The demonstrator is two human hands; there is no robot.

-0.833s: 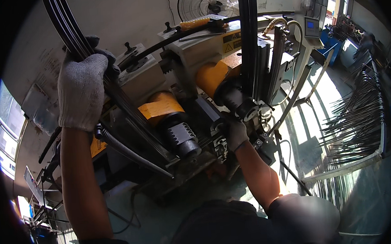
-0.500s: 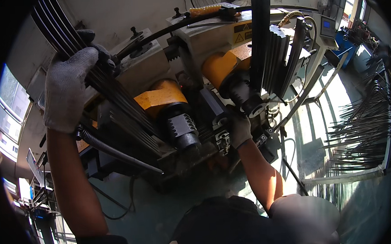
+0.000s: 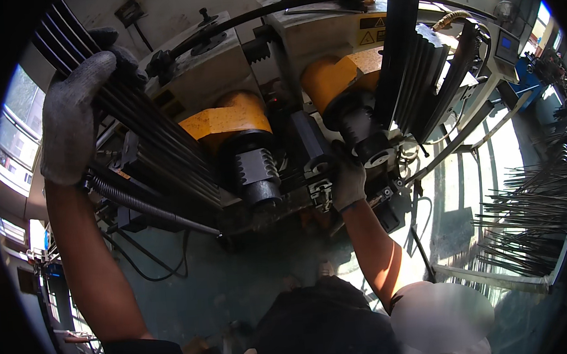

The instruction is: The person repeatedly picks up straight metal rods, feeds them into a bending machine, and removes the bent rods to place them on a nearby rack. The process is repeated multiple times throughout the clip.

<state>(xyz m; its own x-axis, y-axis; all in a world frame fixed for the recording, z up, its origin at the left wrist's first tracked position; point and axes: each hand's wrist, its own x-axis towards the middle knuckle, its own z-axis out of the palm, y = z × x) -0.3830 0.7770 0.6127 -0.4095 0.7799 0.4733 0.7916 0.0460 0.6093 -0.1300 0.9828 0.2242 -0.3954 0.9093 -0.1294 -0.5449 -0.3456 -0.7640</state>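
My left hand (image 3: 72, 112), in a pale knitted work glove, is closed round a bundle of long dark metal bars (image 3: 154, 130) on the machine's left side. The bars slant from upper left down toward the front of the machine. My gloved right hand (image 3: 350, 184) reaches in below a black block (image 3: 310, 143), beside the right-hand cylinder (image 3: 367, 136). Its fingers are in shadow and partly hidden, so whether they hold anything does not show. Left of it sits a second toothed metal cylinder (image 3: 258, 172) under a worn yellow-orange guard (image 3: 228, 119).
More dark upright bars (image 3: 413, 72) stand at the machine's right. A ribbed flexible hose (image 3: 149, 201) runs below my left hand. A control box with a small screen (image 3: 506, 50) is at far right, above a rack (image 3: 497, 271) heaped with thin rods.
The whole view has shifted a little, so the machine's right side and the rack sit further right. Both hands keep about the same places on the bars and at the machine.
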